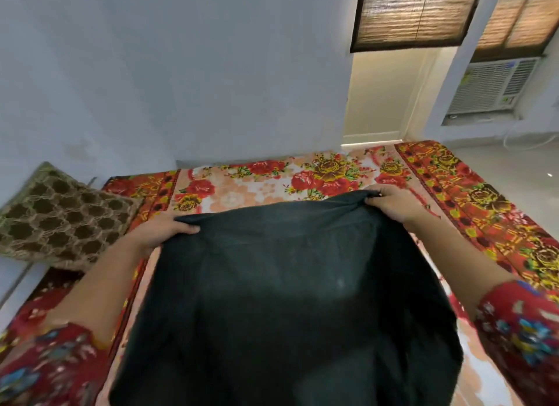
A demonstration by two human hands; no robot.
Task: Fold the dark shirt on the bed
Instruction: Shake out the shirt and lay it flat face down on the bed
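The shirt is stretched wide over the near middle of the bed. Its far edge is held up, and its near part runs out of the bottom of the view, so I cannot tell how much of it rests on the sheet. The left grip is pinched on the far left corner, and the right grip is clamped on a bunched far right corner. The step in hand looks like spreading the cloth flat before the first fold. To do it well, both corners should probably be brought level, since the right one sits farther than the left and the edge runs askew. The bunch on the right would likely need easing out so no crease is locked in. Steady tension between the grips while lowering should help the cloth land smooth. A cushion lies at the far left, well apart from the shirt.
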